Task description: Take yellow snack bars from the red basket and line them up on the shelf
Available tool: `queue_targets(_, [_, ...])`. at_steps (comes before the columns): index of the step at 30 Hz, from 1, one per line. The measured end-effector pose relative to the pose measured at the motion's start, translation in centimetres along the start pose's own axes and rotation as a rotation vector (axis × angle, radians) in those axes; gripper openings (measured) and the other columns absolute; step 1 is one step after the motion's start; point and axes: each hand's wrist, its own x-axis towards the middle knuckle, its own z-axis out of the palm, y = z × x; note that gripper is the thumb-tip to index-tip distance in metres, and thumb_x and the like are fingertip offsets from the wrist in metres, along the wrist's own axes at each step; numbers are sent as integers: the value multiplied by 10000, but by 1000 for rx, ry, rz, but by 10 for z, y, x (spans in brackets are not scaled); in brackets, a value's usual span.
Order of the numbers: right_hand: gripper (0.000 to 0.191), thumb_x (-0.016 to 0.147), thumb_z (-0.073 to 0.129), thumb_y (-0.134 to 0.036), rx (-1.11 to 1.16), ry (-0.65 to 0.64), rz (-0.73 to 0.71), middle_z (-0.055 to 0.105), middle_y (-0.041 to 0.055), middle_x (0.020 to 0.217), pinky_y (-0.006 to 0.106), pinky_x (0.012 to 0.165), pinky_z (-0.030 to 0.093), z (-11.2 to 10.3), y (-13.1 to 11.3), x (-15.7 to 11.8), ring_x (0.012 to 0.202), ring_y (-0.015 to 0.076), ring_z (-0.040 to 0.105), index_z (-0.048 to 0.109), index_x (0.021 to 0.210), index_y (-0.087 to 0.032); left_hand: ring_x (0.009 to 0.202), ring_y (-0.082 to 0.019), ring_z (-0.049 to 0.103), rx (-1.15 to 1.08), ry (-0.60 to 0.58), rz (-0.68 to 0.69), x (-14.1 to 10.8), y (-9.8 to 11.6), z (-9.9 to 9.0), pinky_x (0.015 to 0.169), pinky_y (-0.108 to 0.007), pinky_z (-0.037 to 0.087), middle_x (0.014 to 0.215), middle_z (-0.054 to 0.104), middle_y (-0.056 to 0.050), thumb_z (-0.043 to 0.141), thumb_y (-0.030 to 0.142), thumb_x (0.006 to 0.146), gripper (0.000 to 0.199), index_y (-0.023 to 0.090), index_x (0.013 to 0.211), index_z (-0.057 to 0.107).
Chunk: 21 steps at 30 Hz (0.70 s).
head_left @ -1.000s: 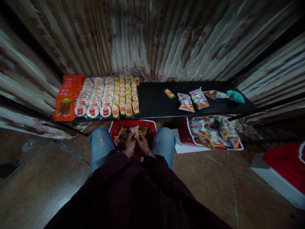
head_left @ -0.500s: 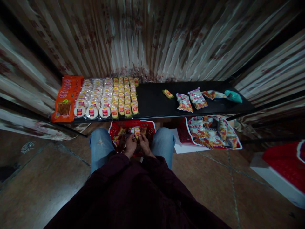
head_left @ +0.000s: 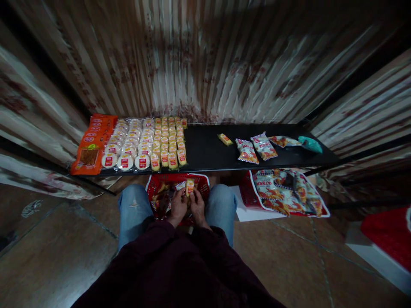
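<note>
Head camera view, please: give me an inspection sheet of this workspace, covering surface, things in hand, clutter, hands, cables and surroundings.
Surface: black shelf bearing orange bags, white round packets and yellow packet rows.
Things in hand: small yellow packet, above a red basket of mixed packets between the knees.
Clutter: lone yellow packet, two stripe-edged bags, teal packet, loosely spread on the shelf's right part.
Hands: left hand and right hand hold the small yellow packet between their fingertips.
Cables: nothing seen.
Surroundings: striped curtain, bag-filled basket at right, dim floor.
</note>
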Motion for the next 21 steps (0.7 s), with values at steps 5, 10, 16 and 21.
queue_targets(5, [479, 763, 584, -497, 21, 35, -67, 658, 96, 1187, 389, 996, 435, -3, -18, 4, 1103, 247, 595, 649, 1129, -195, 1164, -242, 465, 69, -45, 46, 1, 14, 6, 1093, -337, 332, 1117, 574, -61, 605, 13, 697, 321, 254, 892, 687])
queue_targets(10, [440, 799, 562, -466, 14, 7, -123, 652, 92, 1185, 390, 1023, 411, -7, -44, 18, 1104, 238, 585, 632, 1141, -199, 1126, -233, 479, 93, -28, 82, 7, 34, 19, 1086, -305, 322, 1031, 554, -58, 587, -3, 695, 338, 258, 880, 695])
queue_targets(16, [412, 817, 542, -453, 0, -27, -175, 668, 98, 1138, 378, 974, 443, -6, -74, 40, 1047, 235, 605, 636, 1125, -196, 1066, -208, 543, 245, -16, 216, 21, 58, 34, 1031, -307, 377, 986, 588, -57, 523, 13, 727, 330, 225, 922, 685])
queue_targets(21, [426, 829, 514, -442, -30, -26, -229, 676, 112, 1113, 369, 936, 462, -3, -90, 57, 1007, 223, 612, 627, 1124, -157, 1056, -187, 565, 547, -58, 318, 29, 75, 44, 990, -310, 426, 1119, 600, -98, 422, 68, 805, 379, 162, 1111, 624])
